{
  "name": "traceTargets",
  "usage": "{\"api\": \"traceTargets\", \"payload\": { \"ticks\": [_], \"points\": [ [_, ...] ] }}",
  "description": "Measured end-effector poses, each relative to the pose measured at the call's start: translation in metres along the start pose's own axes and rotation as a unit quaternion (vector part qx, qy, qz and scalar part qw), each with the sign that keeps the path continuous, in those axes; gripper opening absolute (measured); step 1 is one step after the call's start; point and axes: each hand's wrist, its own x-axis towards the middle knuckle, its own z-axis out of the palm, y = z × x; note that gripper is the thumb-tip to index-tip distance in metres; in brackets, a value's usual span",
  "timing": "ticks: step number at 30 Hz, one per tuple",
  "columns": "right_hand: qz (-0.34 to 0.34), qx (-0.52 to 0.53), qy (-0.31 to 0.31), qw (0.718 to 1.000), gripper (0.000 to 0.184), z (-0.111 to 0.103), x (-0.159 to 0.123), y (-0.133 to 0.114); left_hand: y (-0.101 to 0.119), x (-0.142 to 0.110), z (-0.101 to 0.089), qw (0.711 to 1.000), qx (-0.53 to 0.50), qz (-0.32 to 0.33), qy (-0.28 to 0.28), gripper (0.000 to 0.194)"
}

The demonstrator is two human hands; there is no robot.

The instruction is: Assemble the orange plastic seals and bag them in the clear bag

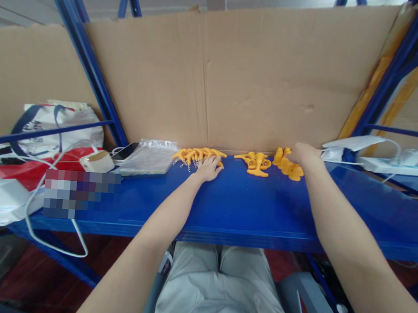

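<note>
Chained orange pieces: 1 heap on the blue shelf, beside the cardboard panel. Left hand lies over its right end, fingers spread, gripping nothing visible. Probably light, stiff, smooth plastic; best lifted by the bodies, as chains may snag.

Rounded orange pieces: 1 cluster, farther right. Right hand is at its edge; fingers hidden, opening and hold cannot be told.

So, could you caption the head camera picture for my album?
Left hand over spiky orange pieces, right hand beside rounded orange pieces, along a blue table backed by cardboard.
</note>
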Motion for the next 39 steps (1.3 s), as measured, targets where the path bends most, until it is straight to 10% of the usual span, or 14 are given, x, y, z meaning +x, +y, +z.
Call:
{"api": "traceTargets", "payload": {
  "ticks": [13,33,39],
  "points": [
    [-0.301,-0.040,-0.040,0.952,0.052,0.030,-0.033,-0.049,-0.003,0.001,0.003,0.992,0.020,0.067,0.102,0.036],
    [-0.369,-0.039,0.089,0.925,0.030,0.031,-0.033,-0.064,-0.004,0.011,0.013,0.999,-0.030,0.035,0.020,0.052],
    [-0.381,-0.052,0.033,0.923,0.033,0.023,-0.049,-0.078,0.000,0.004,-0.005,0.982,-0.055,0.118,0.139,0.050]
  ]
}}
